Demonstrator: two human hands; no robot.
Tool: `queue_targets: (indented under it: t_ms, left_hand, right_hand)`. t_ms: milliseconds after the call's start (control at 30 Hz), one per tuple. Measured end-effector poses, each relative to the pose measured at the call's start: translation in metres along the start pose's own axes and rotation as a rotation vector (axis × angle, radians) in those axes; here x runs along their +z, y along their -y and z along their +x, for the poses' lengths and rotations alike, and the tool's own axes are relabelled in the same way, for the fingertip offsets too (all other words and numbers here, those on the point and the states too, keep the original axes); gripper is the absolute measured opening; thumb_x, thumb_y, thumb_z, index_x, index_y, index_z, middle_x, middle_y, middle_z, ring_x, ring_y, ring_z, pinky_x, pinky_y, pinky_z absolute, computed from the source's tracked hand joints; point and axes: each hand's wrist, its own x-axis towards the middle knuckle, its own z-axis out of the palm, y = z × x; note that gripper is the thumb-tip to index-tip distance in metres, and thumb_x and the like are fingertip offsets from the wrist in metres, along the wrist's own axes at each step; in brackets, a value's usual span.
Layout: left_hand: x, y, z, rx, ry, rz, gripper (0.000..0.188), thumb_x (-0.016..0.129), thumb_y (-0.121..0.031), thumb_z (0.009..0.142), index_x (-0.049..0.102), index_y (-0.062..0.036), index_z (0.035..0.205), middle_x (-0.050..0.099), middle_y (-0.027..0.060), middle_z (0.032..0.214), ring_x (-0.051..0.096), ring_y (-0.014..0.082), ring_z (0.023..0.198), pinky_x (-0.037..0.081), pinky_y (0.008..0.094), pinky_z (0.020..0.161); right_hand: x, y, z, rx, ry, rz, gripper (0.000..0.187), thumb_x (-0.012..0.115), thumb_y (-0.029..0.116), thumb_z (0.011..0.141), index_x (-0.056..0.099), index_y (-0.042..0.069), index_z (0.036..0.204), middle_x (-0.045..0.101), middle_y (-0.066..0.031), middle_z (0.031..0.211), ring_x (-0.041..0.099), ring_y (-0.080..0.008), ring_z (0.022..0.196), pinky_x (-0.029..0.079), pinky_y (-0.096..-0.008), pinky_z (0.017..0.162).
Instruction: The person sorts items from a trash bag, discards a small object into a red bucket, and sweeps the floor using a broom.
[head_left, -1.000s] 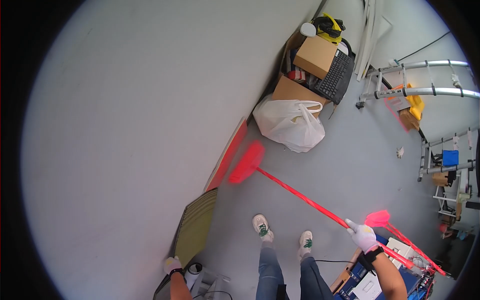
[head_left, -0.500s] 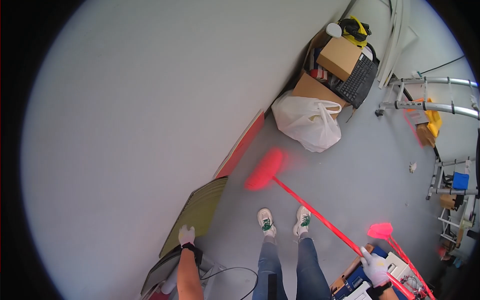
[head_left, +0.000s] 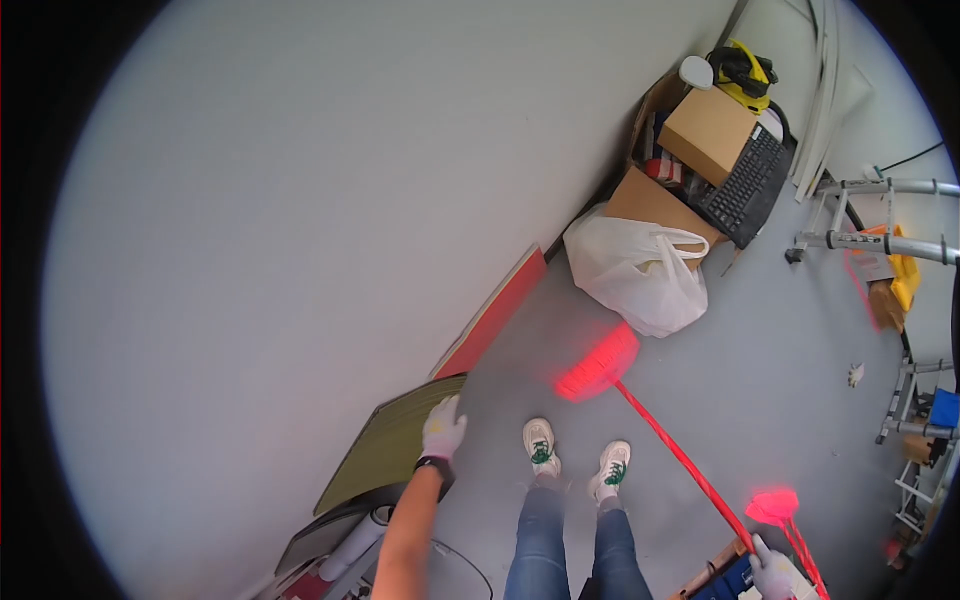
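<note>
My right hand (head_left: 774,572), in a light work glove, is closed around the handle of a red broom (head_left: 683,456). The broom slants away to the far left, and its bristle head is blurred over the grey floor, just short of a white plastic bag (head_left: 640,268). Nothing shows in my gloved left hand (head_left: 444,430), whose fingers are stretched out. It hovers by the right edge of an olive-green panel (head_left: 385,440) leaning on the wall; whether it touches the panel I cannot tell. Beside my right hand stands another red long-handled tool (head_left: 774,507), like a dustpan.
Beyond the bag is a pile with a cardboard box (head_left: 708,135) and a black keyboard (head_left: 745,178). A red-faced panel (head_left: 495,310) leans along the wall. To the right are a metal ladder (head_left: 880,244) and a white glove (head_left: 856,375) on the floor. A cable lies near my left leg.
The broom head has swung to the right, closer to the plastic bag. My left hand has moved right and forward, from over the green panel to its edge. The whole view has shifted slightly.
</note>
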Motion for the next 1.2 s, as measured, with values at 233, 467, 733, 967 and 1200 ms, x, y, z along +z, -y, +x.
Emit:
queue_targets:
  t_ms: [233,467,733,967,1200]
  left_hand:
    - [0.074,-0.016,0.133,-0.220,-0.248,0.250,0.069,0.064,-0.021,0.073,0.032,-0.0060,0.132,0.034,0.0163,0.134,0.035,0.0340,0.122,0.034,0.0459,0.097]
    - [0.074,-0.045,0.166,-0.425,-0.223,0.177,0.062,0.068,-0.024,0.071,0.039,-0.0077,0.123,0.039,0.0138,0.127,0.037,0.0322,0.120,0.035,0.0478,0.093]
    - [0.095,-0.067,0.192,-0.111,0.130,0.264,0.026,0.063,-0.027,0.075,0.054,-0.0076,0.091,0.061,0.0169,0.092,0.061,0.0342,0.079,0.049,0.0436,0.067]
    - [0.067,-0.079,0.114,0.010,0.142,0.233,0.021,0.056,-0.027,0.079,0.055,-0.0073,0.086,0.063,0.0159,0.079,0.062,0.0339,0.076,0.049,0.0442,0.066]
    - [0.018,-0.065,-0.086,-0.182,0.315,0.206,0.024,0.056,-0.029,0.079,0.057,-0.0078,0.089,0.064,0.0166,0.077,0.063,0.0341,0.074,0.050,0.0439,0.067]
  right_hand:
    - [0.039,-0.005,-0.006,0.132,0.115,0.036,0.045,0.052,0.031,0.086,0.041,0.030,0.130,0.057,-0.0149,0.069,0.056,-0.0328,0.060,0.044,-0.0436,0.053]
    - [0.089,-0.003,-0.030,-0.017,-0.266,0.156,0.048,0.059,0.026,0.083,0.044,0.028,0.129,0.058,-0.0097,0.072,0.056,-0.0296,0.062,0.045,-0.0399,0.052]
    - [0.028,0.034,-0.020,0.076,-0.074,0.172,0.043,0.056,0.024,0.084,0.047,0.024,0.126,0.059,-0.0102,0.077,0.058,-0.0296,0.064,0.047,-0.0398,0.055]
    - [0.004,0.017,-0.026,0.089,0.102,-0.107,0.036,0.051,0.027,0.085,0.051,0.025,0.121,0.061,-0.0130,0.076,0.061,-0.0306,0.065,0.046,-0.0417,0.052]
    - [-0.078,0.028,-0.002,-0.209,-0.126,-0.115,0.025,0.047,0.024,0.087,0.058,0.010,0.105,0.061,-0.0158,0.064,0.061,-0.0329,0.057,0.046,-0.0448,0.047]
